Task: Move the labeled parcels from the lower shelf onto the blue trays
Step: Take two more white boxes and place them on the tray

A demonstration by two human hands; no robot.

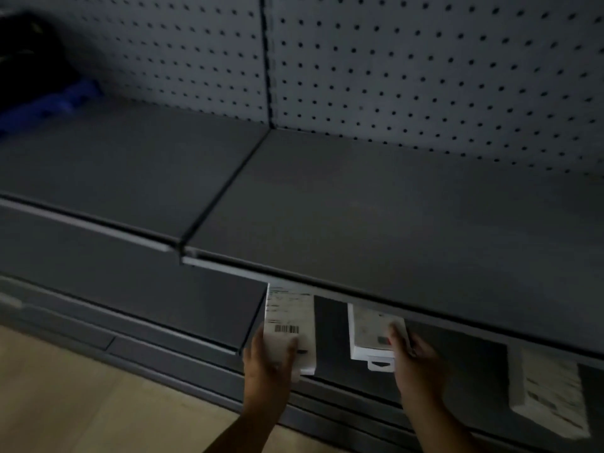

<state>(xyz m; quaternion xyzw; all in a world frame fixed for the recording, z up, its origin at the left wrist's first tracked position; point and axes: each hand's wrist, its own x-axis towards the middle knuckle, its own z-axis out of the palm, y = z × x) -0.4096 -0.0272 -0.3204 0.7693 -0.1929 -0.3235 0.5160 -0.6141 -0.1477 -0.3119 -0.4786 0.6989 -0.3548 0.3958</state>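
Gripping one parcel each at lower shelf front edge, left hand (271,358) on barcode parcel (289,325), right hand (415,361) on second parcel (372,331); third parcel (549,393) remains at right end, none seen on blue tray (49,103).

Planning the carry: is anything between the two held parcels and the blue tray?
Nothing visible blocks it. The left hand and right hand each grip a parcel under the upper shelf, whose bare top leads to the blue tray far left.
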